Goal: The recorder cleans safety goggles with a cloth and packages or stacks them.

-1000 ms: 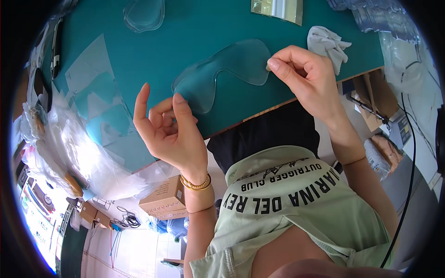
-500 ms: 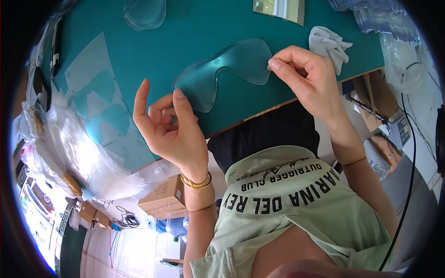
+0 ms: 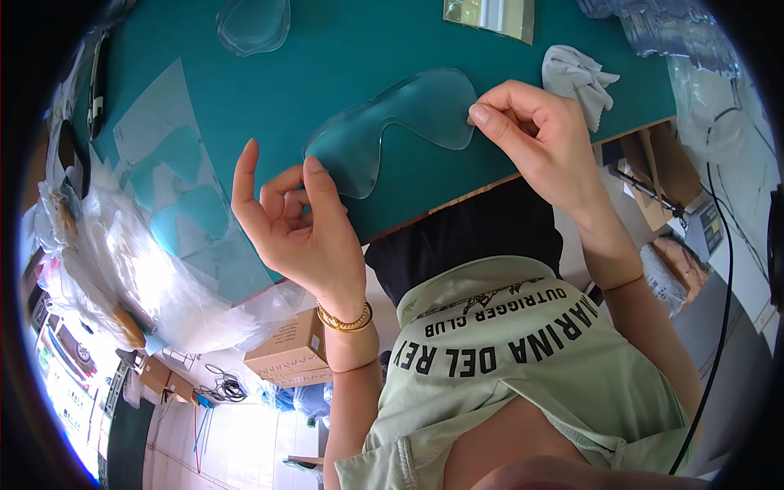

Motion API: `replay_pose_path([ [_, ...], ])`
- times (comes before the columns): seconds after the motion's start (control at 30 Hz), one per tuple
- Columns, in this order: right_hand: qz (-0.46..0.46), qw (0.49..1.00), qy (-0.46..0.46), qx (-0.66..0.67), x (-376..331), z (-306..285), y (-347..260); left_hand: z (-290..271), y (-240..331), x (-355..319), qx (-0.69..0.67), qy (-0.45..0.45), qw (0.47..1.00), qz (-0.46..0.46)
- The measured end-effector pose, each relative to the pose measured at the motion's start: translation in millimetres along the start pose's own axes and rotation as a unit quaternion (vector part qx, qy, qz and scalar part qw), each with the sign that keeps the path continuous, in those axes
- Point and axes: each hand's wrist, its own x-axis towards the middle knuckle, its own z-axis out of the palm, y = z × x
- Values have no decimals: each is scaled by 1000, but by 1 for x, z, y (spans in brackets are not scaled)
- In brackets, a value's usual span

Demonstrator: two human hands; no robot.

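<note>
A clear, curved goggle lens [image 3: 408, 102] with a nose notch is held up above the green table. My left hand [image 3: 298, 212] pinches its left end between thumb and a bent finger, with the index finger raised away. At the lens's other end, my right hand [image 3: 531, 135] grips the edge between thumb and forefinger, the remaining fingers curled in. A crumpled white cloth [image 3: 578, 82] lies just beyond my right hand. Left of my left hand is a transparent sheet [image 3: 155, 106] with lens-shaped cut-outs.
The green table [image 3: 269, 98] ends close to my body. Another clear lens-like piece [image 3: 253, 24] and a yellow-edged packet [image 3: 494, 16] lie at the back. Plastic bags [image 3: 163, 261] crowd the left edge. Stacked clear pieces [image 3: 670, 28] stand far right. A cardboard box [image 3: 286, 347] sits below.
The lens has tilted slightly, and the bright reflection on it has faded. Both hands keep their hold with barely any shift.
</note>
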Motion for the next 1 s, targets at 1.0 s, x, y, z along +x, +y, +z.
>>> replay_pose_path([
  [1.0, -179, 950, 136, -216, 15, -10, -33, 6, -1, 1, 58, -15, 998, 37],
])
